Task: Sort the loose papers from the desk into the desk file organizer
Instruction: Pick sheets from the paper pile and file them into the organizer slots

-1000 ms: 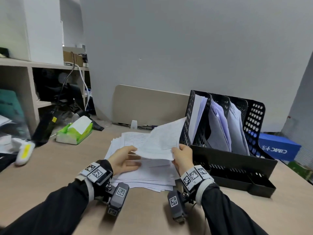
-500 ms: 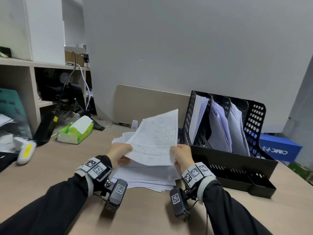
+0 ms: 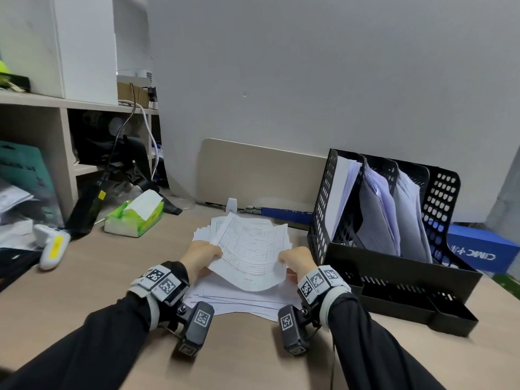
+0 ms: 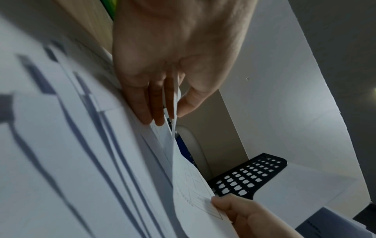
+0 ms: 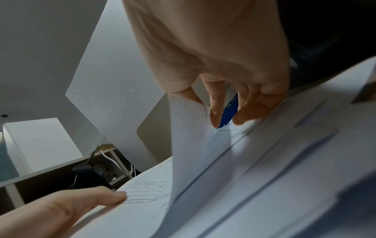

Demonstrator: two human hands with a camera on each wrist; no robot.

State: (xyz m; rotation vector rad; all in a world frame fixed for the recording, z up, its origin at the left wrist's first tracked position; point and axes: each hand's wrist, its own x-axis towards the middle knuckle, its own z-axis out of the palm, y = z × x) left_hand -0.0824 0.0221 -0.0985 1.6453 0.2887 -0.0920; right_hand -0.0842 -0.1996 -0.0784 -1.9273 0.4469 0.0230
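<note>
Head view: sheet (image 3: 250, 254) hides pile (image 3: 239, 301).

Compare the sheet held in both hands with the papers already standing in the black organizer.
The held sheet sags, curved, low over the desk pile; the filed papers stand nearly upright in the organizer. The held sheet shows a printed table; the filed papers show no print from here. The left hand and right hand pinch the sheet; nothing grips the filed papers. Both are white office paper.

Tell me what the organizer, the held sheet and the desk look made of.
Organizer: likely matte black moulded plastic, given its punched hole grid.
Sheet: thin white printed paper; it sags between the left hand and right hand.
Desk: probably beige wood-look laminate, with a smooth, even sheen.
</note>
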